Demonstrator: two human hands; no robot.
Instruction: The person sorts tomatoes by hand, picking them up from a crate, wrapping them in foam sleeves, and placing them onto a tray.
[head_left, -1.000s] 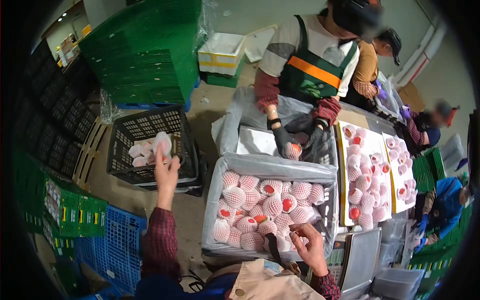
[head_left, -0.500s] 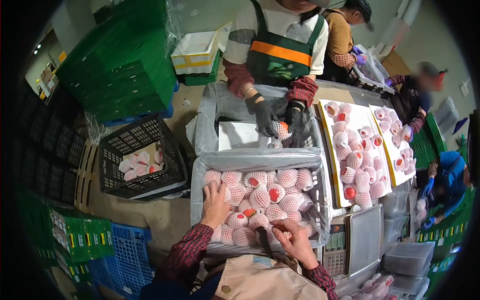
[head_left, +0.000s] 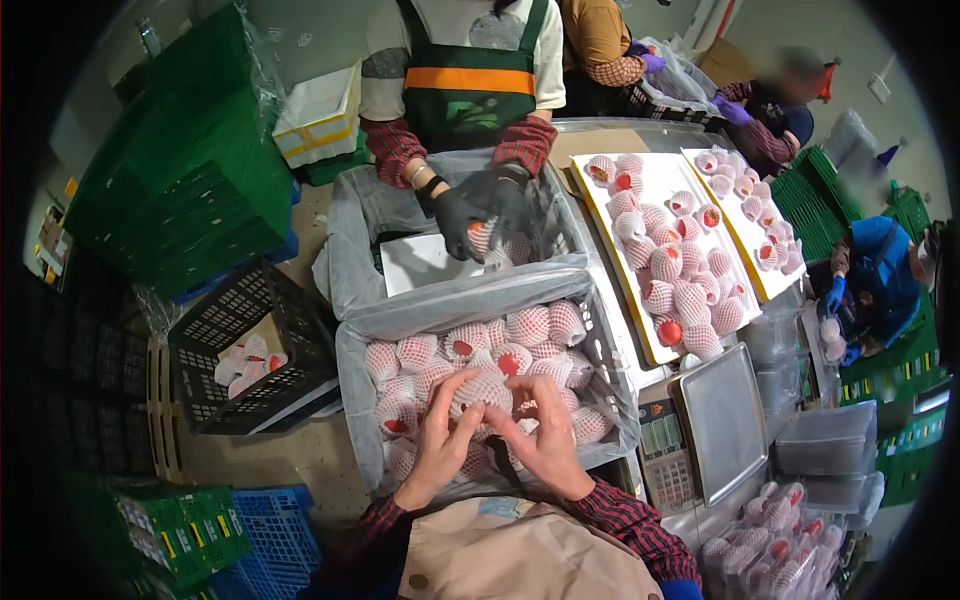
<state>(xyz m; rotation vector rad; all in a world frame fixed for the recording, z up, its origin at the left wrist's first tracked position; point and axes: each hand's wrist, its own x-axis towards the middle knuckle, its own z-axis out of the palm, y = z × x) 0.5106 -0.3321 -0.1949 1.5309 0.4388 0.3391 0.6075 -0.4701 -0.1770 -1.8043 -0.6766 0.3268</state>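
Observation:
Between my left hand (head_left: 443, 440) and my right hand (head_left: 545, 440) is a round fruit in a white foam net (head_left: 482, 392). Fingers of both hands curl round its sides, above the near lined crate (head_left: 352, 400). Rows of red fruit in foam nets (head_left: 462, 345) lie beneath and beyond my hands. In the far lined crate (head_left: 350, 235), a co-worker's black-gloved hands hold another netted fruit (head_left: 480, 238) beside a white sheet (head_left: 425, 262).
White trays of netted fruit (head_left: 640, 345) stand at the right, with a scale (head_left: 722, 420) nearer. A black crate (head_left: 215, 345) is at the left. Green crates (head_left: 170, 150) rise behind it. Other people (head_left: 885, 285) work at the right.
My hands have come together from the crate's left and near right, and now hold a netted fruit between them. The whole view has shifted, so the crates appear further left.

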